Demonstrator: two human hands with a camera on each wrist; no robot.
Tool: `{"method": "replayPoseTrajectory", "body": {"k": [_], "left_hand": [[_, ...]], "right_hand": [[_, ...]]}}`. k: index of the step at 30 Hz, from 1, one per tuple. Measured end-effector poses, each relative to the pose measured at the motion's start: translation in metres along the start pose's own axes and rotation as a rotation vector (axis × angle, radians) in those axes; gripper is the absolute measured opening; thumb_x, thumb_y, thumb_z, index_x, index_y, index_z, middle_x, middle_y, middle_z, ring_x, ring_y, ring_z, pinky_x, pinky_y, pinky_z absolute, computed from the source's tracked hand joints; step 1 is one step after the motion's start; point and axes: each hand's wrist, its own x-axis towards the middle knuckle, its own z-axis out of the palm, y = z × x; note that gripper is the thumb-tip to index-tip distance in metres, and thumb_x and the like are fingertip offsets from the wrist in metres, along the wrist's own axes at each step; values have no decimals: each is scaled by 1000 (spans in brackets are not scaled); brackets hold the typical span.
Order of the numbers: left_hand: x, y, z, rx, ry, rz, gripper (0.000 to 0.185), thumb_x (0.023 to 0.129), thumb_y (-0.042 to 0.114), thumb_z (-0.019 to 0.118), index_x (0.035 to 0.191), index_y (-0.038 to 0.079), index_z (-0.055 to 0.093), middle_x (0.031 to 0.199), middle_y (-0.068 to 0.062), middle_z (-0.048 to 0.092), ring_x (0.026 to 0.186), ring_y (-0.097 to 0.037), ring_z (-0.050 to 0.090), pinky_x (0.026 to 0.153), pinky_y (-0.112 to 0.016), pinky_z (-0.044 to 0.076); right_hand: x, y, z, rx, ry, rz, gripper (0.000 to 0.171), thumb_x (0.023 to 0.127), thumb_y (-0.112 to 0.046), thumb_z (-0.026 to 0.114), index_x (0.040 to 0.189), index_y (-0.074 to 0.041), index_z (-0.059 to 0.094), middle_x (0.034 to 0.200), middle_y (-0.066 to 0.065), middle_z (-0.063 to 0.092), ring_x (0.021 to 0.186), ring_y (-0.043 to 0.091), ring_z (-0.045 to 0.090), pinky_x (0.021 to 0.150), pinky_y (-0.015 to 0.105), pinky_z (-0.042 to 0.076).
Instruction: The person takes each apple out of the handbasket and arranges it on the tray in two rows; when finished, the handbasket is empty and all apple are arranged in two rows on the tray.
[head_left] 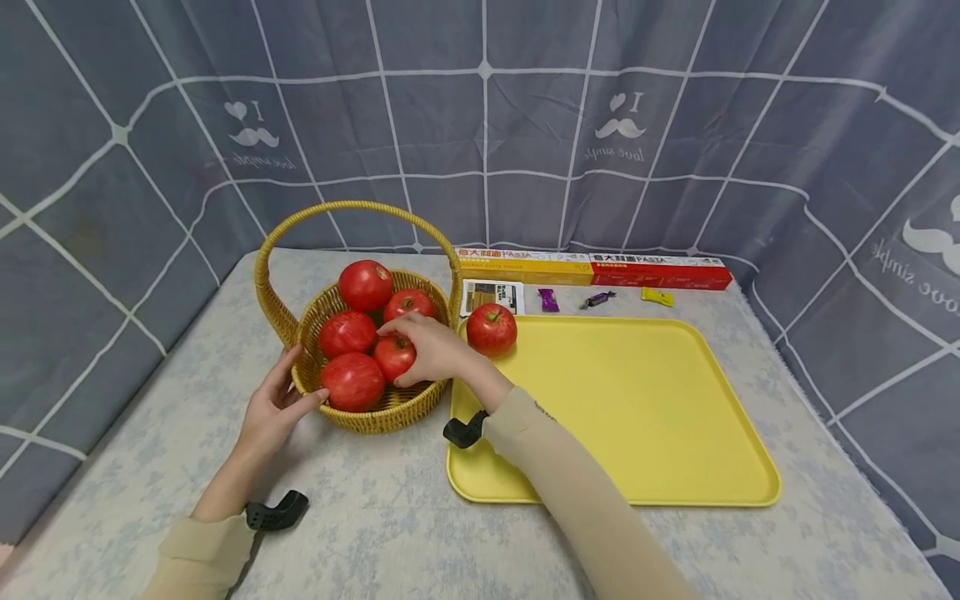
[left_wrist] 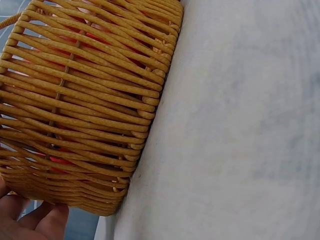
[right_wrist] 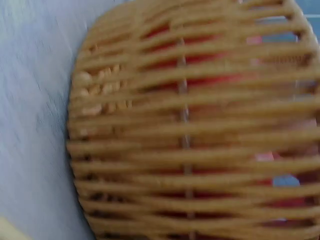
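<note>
A round wicker basket (head_left: 405, 417) with a tall arched handle (head_left: 360, 206) holds several red apples (head_left: 365, 285). My left hand (head_left: 272, 412) grips the basket's rim at its left side, thumb over the edge near the front apple (head_left: 352, 382). In the left wrist view, its fingers (left_wrist: 52, 220) lie against the woven wall. Reaching in from the right, my right hand (head_left: 431, 346) grips a smaller apple (head_left: 393, 358) between thumb and fingers. The basket wall (right_wrist: 200, 135) hides that hand in the right wrist view.
A yellow tray (head_left: 615, 408) lies right of the basket, with one apple (head_left: 492, 329) at its back left corner. Behind are a printed card (head_left: 492, 297), wrapped candies (head_left: 549, 300) and yellow and red pasta boxes (head_left: 592, 268). A grey curtain (head_left: 480, 125) surrounds the table.
</note>
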Motion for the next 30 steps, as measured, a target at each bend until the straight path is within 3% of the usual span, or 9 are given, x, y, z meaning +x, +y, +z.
{"method": "replayPoseTrajectory", "body": {"k": [5, 10, 17, 21, 26, 30], "left_hand": [[-2, -2, 2, 12, -10, -6, 76, 88, 4, 63, 150, 7, 19, 157, -12, 0, 141, -29, 13, 91, -5, 36], [-4, -2, 1, 25, -3, 5, 75, 88, 5, 63, 150, 6, 20, 156, -13, 0, 140, -27, 15, 90, -4, 35], [-3, 0, 1, 17, -5, 15, 75, 88, 2, 62, 150, 5, 19, 156, -14, -2, 139, -32, 17, 89, -4, 36], [-2, 0, 2, 9, 3, 14, 76, 88, 0, 62, 150, 5, 19, 156, -14, -1, 138, -33, 19, 88, -4, 37], [-2, -1, 1, 16, 6, 23, 75, 89, 2, 62, 150, 5, 19, 156, -14, -1, 139, -27, 19, 88, -4, 36], [-2, -1, 1, 21, 9, 21, 74, 89, 3, 62, 150, 5, 20, 156, -13, 0, 140, -24, 19, 88, -4, 36]], "right_hand": [[-8, 2, 5, 11, 103, 4, 67, 68, -27, 79, 129, -24, 52, 133, 0, 44, 119, 19, 39, 88, 33, 45], [-27, 3, -2, 117, 255, -43, 64, 69, -28, 79, 127, -25, 55, 132, -2, 44, 120, 17, 39, 89, 35, 46], [-71, 7, -37, 195, 441, -178, 61, 68, -26, 80, 125, -20, 58, 131, -1, 45, 120, 14, 39, 90, 38, 47], [-97, 21, -61, 193, 529, -196, 62, 66, -23, 82, 123, -18, 59, 130, 0, 47, 119, 15, 41, 90, 41, 47], [-122, 50, -88, 140, 621, -164, 62, 64, -19, 84, 121, -14, 60, 128, 5, 48, 119, 21, 42, 89, 44, 47], [-135, 75, -104, 102, 658, -70, 62, 65, -15, 84, 122, -12, 59, 129, 8, 48, 120, 26, 40, 88, 48, 47]]}}
